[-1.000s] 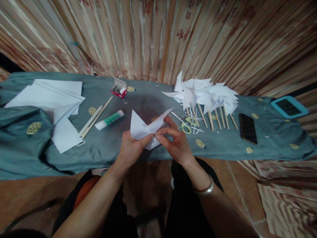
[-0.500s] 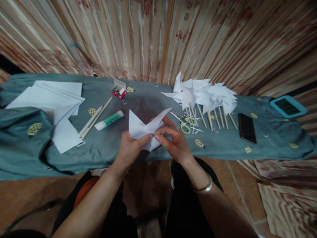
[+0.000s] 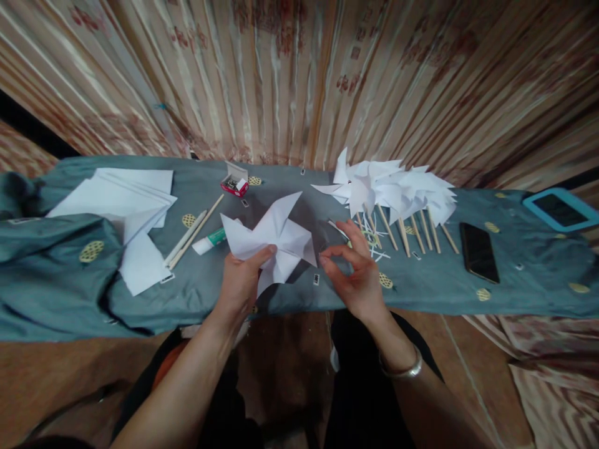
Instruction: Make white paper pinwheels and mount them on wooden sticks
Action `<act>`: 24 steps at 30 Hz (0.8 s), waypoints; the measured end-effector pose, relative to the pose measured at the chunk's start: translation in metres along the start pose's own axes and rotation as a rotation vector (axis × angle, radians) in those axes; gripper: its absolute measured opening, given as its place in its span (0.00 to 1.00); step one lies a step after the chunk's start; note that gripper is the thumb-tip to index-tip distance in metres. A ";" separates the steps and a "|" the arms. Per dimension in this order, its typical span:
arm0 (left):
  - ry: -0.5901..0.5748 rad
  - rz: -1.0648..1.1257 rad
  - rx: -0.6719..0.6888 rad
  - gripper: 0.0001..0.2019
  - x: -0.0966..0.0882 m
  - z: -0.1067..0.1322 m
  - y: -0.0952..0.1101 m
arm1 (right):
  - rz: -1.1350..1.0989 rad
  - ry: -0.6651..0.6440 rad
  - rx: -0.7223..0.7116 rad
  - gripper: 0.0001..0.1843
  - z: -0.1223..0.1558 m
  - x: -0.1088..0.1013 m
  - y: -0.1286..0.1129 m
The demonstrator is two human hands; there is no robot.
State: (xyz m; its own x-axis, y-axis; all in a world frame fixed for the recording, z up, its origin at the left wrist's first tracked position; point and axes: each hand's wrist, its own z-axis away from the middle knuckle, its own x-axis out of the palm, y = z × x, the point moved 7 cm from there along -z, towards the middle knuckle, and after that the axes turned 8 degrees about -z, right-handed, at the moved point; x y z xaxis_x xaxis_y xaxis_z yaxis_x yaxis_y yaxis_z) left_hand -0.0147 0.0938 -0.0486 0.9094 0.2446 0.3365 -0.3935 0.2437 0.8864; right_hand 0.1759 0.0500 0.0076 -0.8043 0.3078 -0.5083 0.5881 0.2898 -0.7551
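Note:
My left hand (image 3: 241, 277) is closed on a white paper pinwheel (image 3: 292, 240), its thumb pressed at the middle where the folded points meet. The pinwheel faces up just over the cloth-covered table. To its right, apart from it, my right hand (image 3: 360, 280) has thumb and forefinger pinched together; anything between them is too small to make out. The other fingers are bent above thin paper strips (image 3: 379, 254) and largely hide the green-handled scissors. A glue stick (image 3: 206, 242), partly behind the pinwheel, lies to the left.
Pinwheels on wooden sticks (image 3: 397, 187) lie heaped at the back right. Beyond them are a black phone (image 3: 480, 252) and a blue-framed device (image 3: 561, 209). Paper sheets (image 3: 140, 187), loose sticks (image 3: 206, 218) and a red box of small metal pieces (image 3: 235, 185) are leftward. A curtain (image 3: 299, 81) hangs behind.
My right hand has come off the paper and moved right, still pinched. The pinwheel has turned to show its full face in my left hand. The whole view has shifted slightly.

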 end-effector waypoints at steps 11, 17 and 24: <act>-0.010 0.007 -0.062 0.17 0.002 0.001 -0.006 | 0.110 -0.067 -0.088 0.08 0.004 0.016 -0.005; -0.077 -0.001 -0.073 0.16 0.009 0.002 -0.012 | -0.032 -0.096 -0.057 0.03 0.002 0.028 -0.018; -0.098 0.089 -0.113 0.16 0.013 0.003 -0.010 | -0.211 -0.062 0.046 0.03 0.000 0.024 -0.007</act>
State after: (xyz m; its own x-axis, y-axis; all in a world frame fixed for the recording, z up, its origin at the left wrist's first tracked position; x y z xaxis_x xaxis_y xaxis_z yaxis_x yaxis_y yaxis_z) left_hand 0.0020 0.0915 -0.0524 0.8770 0.1788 0.4459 -0.4804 0.3302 0.8125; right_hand 0.1525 0.0552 0.0005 -0.9138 0.1878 -0.3601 0.4025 0.2998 -0.8649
